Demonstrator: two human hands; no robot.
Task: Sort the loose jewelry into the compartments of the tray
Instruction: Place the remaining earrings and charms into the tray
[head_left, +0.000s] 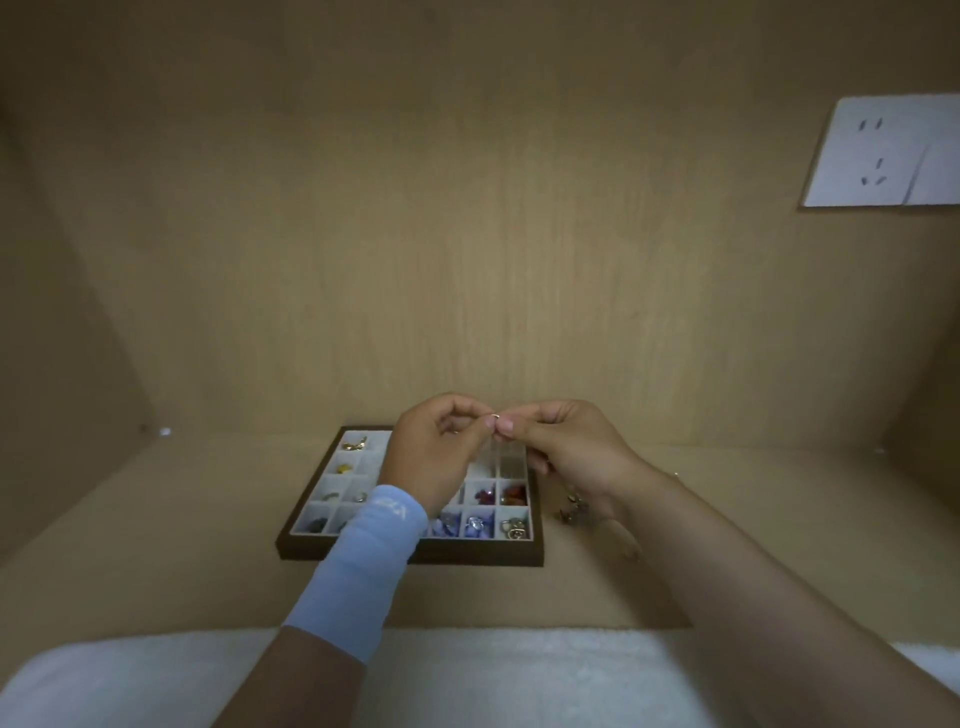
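The left hand (436, 449) and right hand (569, 441) are pinching one small ring (495, 416) together above the tray (415, 554), while loose jewelry (574, 506) is lying just beside its right edge

One tray (478, 555) with four rows of compartments (the arm hides some columns). One left hand (434, 452) and one right hand (566, 447), with one ring (495, 416) between them. One heap of loose jewelry (574, 506), one blue sleeve (363, 566), one wall socket (883, 150), one white cloth (519, 675).
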